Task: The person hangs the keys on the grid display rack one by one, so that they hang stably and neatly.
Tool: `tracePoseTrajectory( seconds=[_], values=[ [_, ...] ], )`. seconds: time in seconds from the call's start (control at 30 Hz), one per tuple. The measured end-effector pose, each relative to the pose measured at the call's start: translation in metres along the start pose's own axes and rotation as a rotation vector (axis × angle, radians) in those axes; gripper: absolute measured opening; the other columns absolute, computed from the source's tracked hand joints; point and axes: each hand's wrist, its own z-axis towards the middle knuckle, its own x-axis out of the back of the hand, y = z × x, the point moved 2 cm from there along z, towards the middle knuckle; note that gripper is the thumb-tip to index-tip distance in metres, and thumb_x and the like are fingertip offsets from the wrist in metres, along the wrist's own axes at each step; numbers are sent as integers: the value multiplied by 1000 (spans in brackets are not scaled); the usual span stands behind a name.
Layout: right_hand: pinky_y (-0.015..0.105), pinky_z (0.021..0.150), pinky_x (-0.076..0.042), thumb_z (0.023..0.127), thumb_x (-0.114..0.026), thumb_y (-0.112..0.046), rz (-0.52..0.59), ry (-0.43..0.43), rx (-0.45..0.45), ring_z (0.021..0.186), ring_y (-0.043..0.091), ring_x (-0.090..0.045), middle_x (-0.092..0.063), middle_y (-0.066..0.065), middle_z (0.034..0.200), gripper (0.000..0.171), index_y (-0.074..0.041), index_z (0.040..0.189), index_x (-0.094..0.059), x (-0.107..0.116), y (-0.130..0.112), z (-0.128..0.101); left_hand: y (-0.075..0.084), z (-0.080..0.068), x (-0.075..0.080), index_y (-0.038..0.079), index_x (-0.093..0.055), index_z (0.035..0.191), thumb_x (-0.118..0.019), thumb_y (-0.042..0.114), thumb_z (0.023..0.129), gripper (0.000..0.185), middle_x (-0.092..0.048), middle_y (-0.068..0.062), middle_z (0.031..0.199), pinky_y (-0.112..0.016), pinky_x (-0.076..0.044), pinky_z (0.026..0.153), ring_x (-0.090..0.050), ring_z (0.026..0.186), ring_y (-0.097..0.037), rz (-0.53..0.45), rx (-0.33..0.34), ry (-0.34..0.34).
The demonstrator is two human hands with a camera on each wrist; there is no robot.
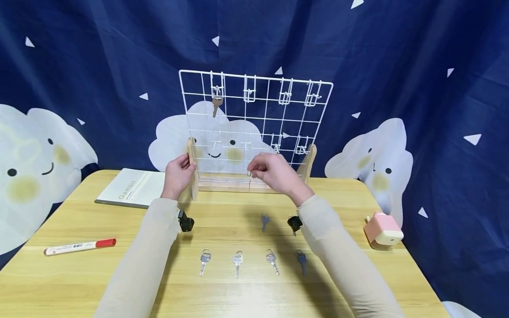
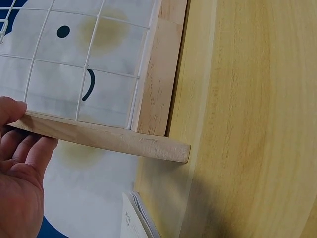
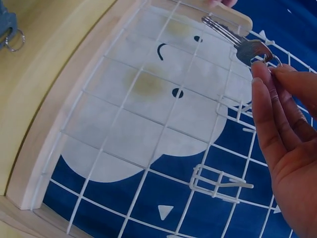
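- In the head view, a key [image 1: 249,183] is held at its ring by the right hand [image 1: 276,174], in front of the lower part of a white wire grid [image 1: 256,77].
- The left post [image 1: 193,174] of the wooden stand is gripped by the left hand [image 1: 177,176].
- Above and to the left of the right-hand grip, a brown key [image 1: 217,106] is hung on a top-row hook.
- Below that grip, a single key [image 1: 265,221] is laid on the table [image 1: 222,300]; nearer the camera, a row of four keys [image 1: 237,265] is set out.
- A notebook [image 1: 131,187] and a red-capped marker [image 1: 79,247] are placed left of the left-hand grip; a pink-and-white plug [image 1: 383,229] is seen well to the right of the right-hand grip.
- In the left wrist view, the post is clasped, with the thumb and the fingers placed on opposite sides.
- In the right wrist view, the ring end is pinched between thumb and fingers, and the toothed blade is left exposed.
- Whether the wires are touched by the held key cannot be told.
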Motion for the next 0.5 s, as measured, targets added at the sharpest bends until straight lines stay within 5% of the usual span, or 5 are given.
tracePoseTrajectory(
  seconds=[0.27, 0.5],
  values=[
    [27, 68, -57, 90, -67, 3, 11, 81, 8, 76, 12, -65, -68, 3, 87, 10, -4, 93, -74, 10, -5, 7, -1, 0, 0, -6, -43, 143, -55, 5, 97, 49, -51, -24, 138, -30, -45, 103, -51, 126, -28, 3, 0, 4],
    [26, 72, -58, 90, -68, 2, 55, 169, -76, 77, 10, -68, -71, 0, 89, 10, -3, 95, -75, 15, -8, 11, 0, -1, 1, -8, -44, 142, -55, 3, 97, 48, -52, -26, 136, -31, -45, 103, -52, 125, -30, -3, -20, 6]
  ],
)
